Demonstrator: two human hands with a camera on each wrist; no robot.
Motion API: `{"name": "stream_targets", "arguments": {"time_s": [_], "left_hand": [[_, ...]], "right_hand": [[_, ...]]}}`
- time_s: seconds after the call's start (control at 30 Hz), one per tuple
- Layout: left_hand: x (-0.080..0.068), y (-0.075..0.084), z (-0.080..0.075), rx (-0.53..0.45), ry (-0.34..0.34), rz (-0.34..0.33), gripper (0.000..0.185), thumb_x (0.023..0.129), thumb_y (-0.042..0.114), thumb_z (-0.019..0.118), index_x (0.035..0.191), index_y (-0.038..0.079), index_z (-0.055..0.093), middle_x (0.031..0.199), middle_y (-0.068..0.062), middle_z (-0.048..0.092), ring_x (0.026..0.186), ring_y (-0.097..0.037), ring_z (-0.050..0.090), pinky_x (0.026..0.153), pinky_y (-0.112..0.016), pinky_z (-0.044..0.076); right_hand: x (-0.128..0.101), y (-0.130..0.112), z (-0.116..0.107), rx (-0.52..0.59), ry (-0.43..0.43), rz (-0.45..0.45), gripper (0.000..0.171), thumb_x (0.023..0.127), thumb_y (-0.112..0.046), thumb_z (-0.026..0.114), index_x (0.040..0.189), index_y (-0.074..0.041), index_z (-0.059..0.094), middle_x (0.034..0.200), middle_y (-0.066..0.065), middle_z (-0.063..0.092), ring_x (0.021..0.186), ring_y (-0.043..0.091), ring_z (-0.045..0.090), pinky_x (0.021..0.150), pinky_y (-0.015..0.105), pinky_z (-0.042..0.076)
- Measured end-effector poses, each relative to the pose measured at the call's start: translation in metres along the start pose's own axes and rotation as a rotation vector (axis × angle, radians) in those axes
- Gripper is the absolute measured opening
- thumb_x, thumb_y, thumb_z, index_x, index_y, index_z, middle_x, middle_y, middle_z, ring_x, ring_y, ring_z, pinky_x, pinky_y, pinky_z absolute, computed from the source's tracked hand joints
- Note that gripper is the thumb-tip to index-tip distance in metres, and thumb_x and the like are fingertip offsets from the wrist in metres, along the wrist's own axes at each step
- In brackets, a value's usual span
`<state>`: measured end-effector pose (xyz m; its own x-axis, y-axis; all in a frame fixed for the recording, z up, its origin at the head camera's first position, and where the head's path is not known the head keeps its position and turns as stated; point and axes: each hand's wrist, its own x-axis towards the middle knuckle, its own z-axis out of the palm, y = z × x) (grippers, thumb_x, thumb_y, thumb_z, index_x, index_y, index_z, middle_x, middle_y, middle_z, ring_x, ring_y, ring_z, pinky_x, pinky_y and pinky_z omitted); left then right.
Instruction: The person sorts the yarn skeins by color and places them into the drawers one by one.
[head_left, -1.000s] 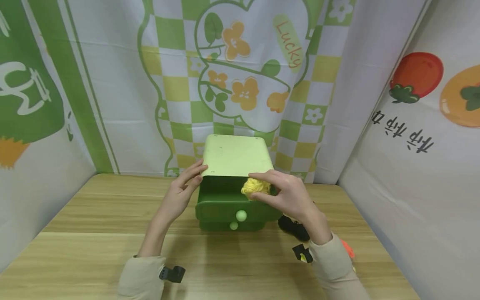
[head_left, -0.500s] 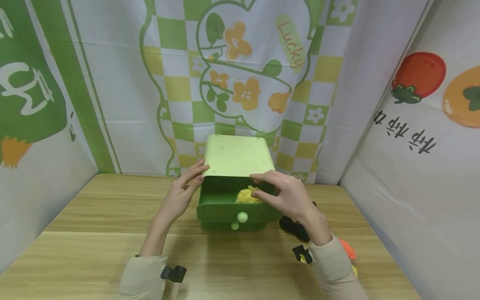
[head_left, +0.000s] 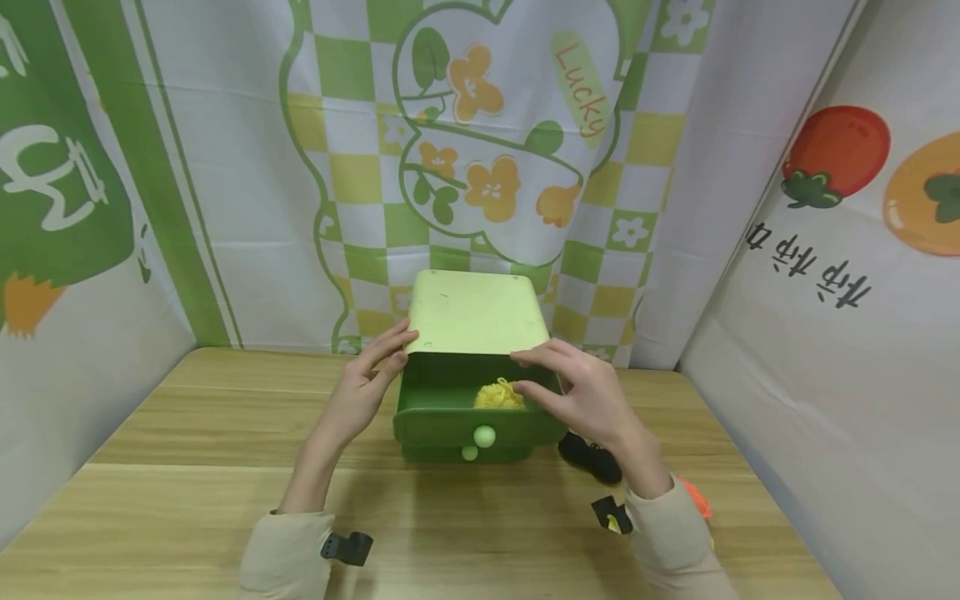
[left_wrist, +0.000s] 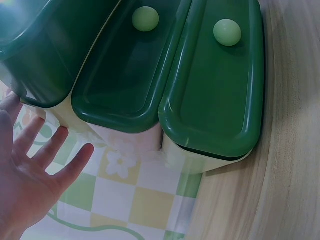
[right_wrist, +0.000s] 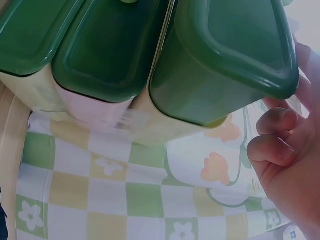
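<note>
Okay, head: yarn [head_left: 498, 396] in pulled-out drawer [head_left: 435, 427]; right hand [head_left: 583, 387] at yarn's 3 o'clock, digits apart, holding nothing; snagging the thumb could drag yarn out. Left wrist: left hand [left_wrist: 32, 170] spread, empty, at drawer's 6 o'clock. Right wrist: fingers at 4 o'clock, might bump drawer.

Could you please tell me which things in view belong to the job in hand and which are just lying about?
Seemingly part of the job:
yellow yarn, lying in the open drawer
green cabinet
left hand, at the cabinet's edge
right hand, close to the yarn

Apparently just lying about:
black object, on the table
orange item, partly hidden by the right sleeve
</note>
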<state>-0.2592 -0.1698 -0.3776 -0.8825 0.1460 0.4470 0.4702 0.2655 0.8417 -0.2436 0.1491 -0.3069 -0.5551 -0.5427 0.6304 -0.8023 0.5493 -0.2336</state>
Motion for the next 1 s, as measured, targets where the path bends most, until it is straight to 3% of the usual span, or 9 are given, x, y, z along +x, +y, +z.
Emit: {"name": "stream_targets", "arguments": {"time_s": [0.4, 0.63, 1.0], "left_hand": [[0.002, -0.002, 0.001, -0.004, 0.003, -0.007, 0.04, 0.107, 0.025, 0.046, 0.146, 0.019, 0.05, 0.163, 0.006, 0.03, 0.15, -0.027, 0.026, 0.109, -0.066, 0.033], [0.001, -0.001, 0.001, 0.003, 0.007, 0.01, 0.038, 0.107, 0.03, 0.047, 0.144, 0.028, 0.053, 0.161, 0.013, 0.032, 0.15, -0.022, 0.028, 0.109, -0.064, 0.034], [0.002, -0.003, 0.0, -0.003, 0.001, 0.019, 0.038, 0.106, 0.032, 0.046, 0.144, 0.03, 0.053, 0.162, 0.008, 0.031, 0.149, -0.022, 0.029, 0.108, -0.062, 0.036]], "right_hand": [[-0.013, 0.008, -0.005, 0.077, 0.123, -0.028, 0.028, 0.085, -0.016, 0.079, 0.113, -0.011, 0.074, 0.098, 0.003, 0.071, 0.053, -0.001, 0.032, 0.048, 0.016, 0.03], [-0.022, 0.013, -0.01, 0.089, 0.166, -0.041, 0.028, 0.082, -0.009, 0.08, 0.109, -0.01, 0.074, 0.093, 0.001, 0.07, 0.053, -0.002, 0.03, 0.049, 0.014, 0.027], [-0.036, 0.018, -0.017, 0.097, 0.176, -0.054, 0.033, 0.079, -0.003, 0.081, 0.11, -0.011, 0.074, 0.095, 0.001, 0.071, 0.054, -0.004, 0.029, 0.048, 0.013, 0.027]]}}
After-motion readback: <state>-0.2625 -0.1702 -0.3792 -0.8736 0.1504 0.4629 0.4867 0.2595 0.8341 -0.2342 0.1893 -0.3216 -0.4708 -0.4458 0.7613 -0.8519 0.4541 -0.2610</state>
